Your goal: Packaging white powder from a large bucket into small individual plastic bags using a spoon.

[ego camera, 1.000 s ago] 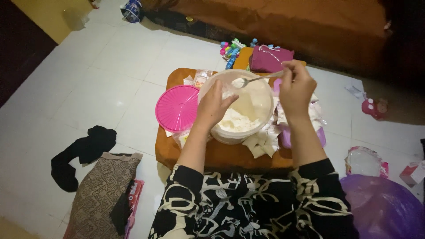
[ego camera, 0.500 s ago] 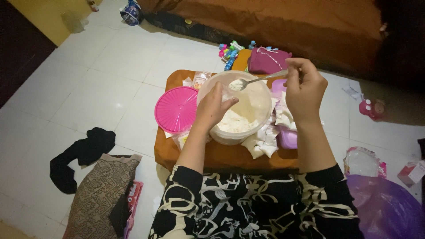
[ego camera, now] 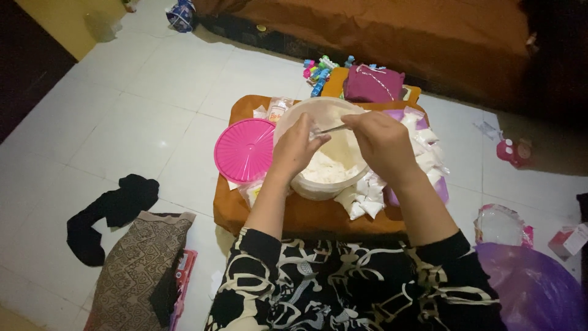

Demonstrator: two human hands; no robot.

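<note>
Head view: left hand [ego camera: 295,147] pinched on something small and pale over the white tub [ego camera: 324,149], too hidden to name; right hand [ego camera: 381,142] gripping a metal spoon [ego camera: 331,129] tipped toward it. Best kept low, over the tub of white powder [ego camera: 327,168], for clean pouring. Close by on the orange surface [ego camera: 306,214]: pink lid [ego camera: 245,150] left, filled white packets [ego camera: 367,193] crowding right.

I'm gripping a thin shiny metal spoon [ego camera: 331,129] over a translucent smooth plastic tub [ego camera: 361,168], powder [ego camera: 324,167] inside looking matt and clumpy, glossy ribbed pink plastic lid [ego camera: 244,150] lying beside, floor tiles [ego camera: 141,104] showing glazed and reflective
</note>
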